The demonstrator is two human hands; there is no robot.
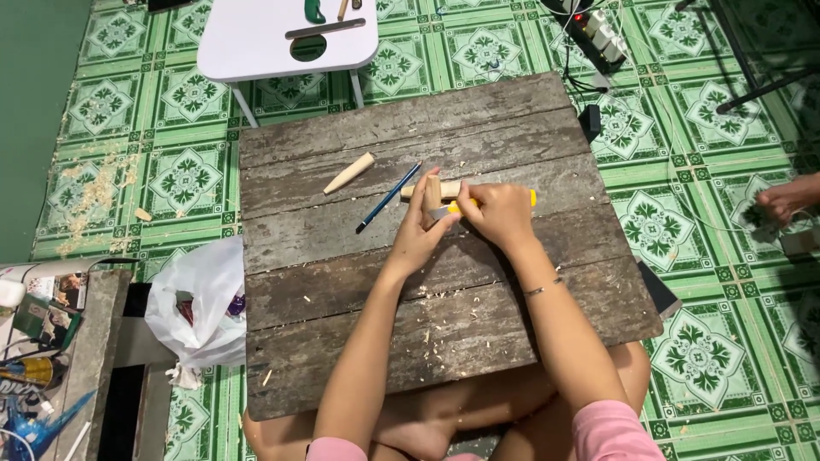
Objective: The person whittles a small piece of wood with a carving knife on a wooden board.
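A: Left hand (pixel 420 229), state? 
B: Curled around a short wooden peg (pixel 433 193), thumb and fingers closed on it, peg standing roughly upright above the tabletop (pixel 342 290).

A: Right hand (pixel 497 213)? 
B: Closed in a fist on a yellow-handled knife (pixel 461 207). The yellow end shows past the knuckles on the right; the blade tip sits against the lower part of the peg. Thin bracelet (pixel 543 289) on that forearm.

A: Nearest ground first. What lies closest to the person? 
B: Bare knees under the near edge of the weathered plank tabletop. Pale wood shavings (pixel 427 337) scattered on the near boards.

A: Middle of the boards? 
B: Both hands meet there, just right of centre. A second light wooden piece (pixel 414 191) lies flat right behind the left hand. A blue pencil (pixel 389 198) lies slanted just to the left of it, apart from the hand.

A: Farther out? 
B: A tapered wooden stick (pixel 348 173) lies on its own toward the far left boards. Beyond the tabletop, a white stool (pixel 256 43) on green patterned floor tiles (pixel 700 341). A white plastic bag (pixel 201 299) sits beside the tabletop's left edge. Another person's hand (pixel 786 199) shows at the right border, well apart.
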